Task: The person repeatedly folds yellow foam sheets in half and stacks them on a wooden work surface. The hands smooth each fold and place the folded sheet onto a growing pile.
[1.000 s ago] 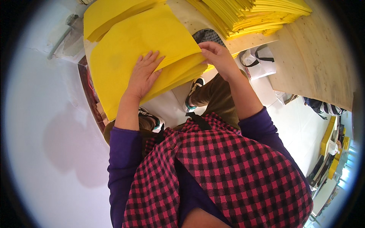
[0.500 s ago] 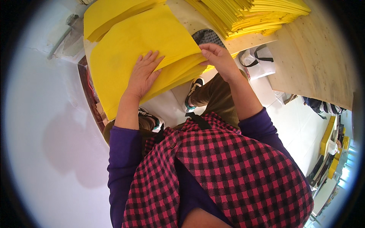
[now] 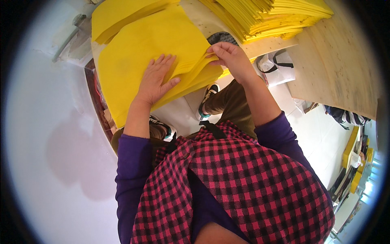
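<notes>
A stack of yellow fabric sheets lies before me on the wooden table. My left hand rests flat on its near part, fingers stretched out and thumb spread. At the stack's right corner, my right hand pinches the edge of the upper yellow sheets between thumb and fingers and lifts it, so folds run back toward my left hand. How many layers are in the pinch I cannot tell. Below the lifted edge, more yellow layers hang over the table's near side.
Another yellow pile lies behind at the far left. A tall stack of folded yellow pieces stands far right on the wooden table. Beside it is a dark textured pad. A white bag with black handles sits below; a wooden panel stands right.
My right hand has moved slightly left and up, raising the sheets' corner into a fold. My left thumb has spread outward; that hand otherwise stays in place.
</notes>
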A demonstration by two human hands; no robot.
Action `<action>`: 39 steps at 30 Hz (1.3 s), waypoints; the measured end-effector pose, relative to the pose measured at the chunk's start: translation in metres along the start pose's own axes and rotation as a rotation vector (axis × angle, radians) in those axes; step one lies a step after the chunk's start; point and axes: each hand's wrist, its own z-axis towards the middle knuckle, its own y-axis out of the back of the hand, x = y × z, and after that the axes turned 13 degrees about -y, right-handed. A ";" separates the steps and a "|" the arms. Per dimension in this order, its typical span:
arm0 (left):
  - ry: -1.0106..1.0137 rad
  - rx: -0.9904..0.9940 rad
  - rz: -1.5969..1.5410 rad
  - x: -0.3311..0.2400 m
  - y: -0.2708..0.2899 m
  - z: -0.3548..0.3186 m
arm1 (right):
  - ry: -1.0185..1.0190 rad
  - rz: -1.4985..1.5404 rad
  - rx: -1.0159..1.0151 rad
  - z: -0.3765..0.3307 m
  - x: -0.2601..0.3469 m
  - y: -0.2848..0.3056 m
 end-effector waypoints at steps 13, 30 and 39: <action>-0.027 0.021 0.003 0.000 0.003 0.000 | 0.099 0.094 0.068 0.020 0.022 -0.021; -0.004 0.073 -0.048 0.003 0.005 -0.001 | 0.072 0.134 -0.019 0.011 0.010 -0.010; -0.015 0.040 -0.016 0.001 0.003 -0.002 | 0.098 0.102 -0.102 0.004 -0.004 -0.002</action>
